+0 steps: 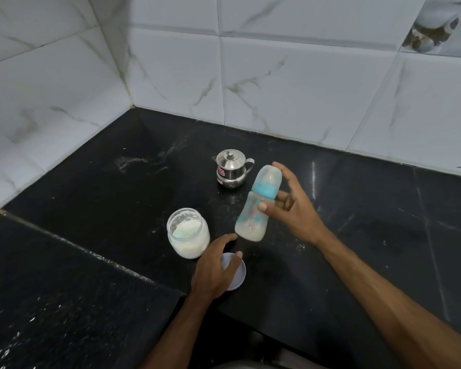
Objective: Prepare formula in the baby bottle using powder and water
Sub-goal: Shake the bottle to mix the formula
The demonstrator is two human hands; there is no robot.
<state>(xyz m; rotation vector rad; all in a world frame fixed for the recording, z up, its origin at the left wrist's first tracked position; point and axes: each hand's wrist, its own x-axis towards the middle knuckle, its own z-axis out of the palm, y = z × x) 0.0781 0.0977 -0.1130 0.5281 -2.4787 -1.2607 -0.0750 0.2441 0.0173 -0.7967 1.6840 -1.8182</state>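
Note:
My right hand holds a capped baby bottle with a blue collar, tilted and lifted above the black counter; the thumb presses its front and the fingers spread behind it. Pale milky liquid fills its lower part. An open clear jar of white powder stands to the left of the bottle. My left hand rests over the jar's white lid, which lies flat on the counter just right of the jar.
A small steel pot with a lid and spout stands behind the bottle. The black stone counter meets white tiled walls in a corner at the back left. Specks of powder dot the counter.

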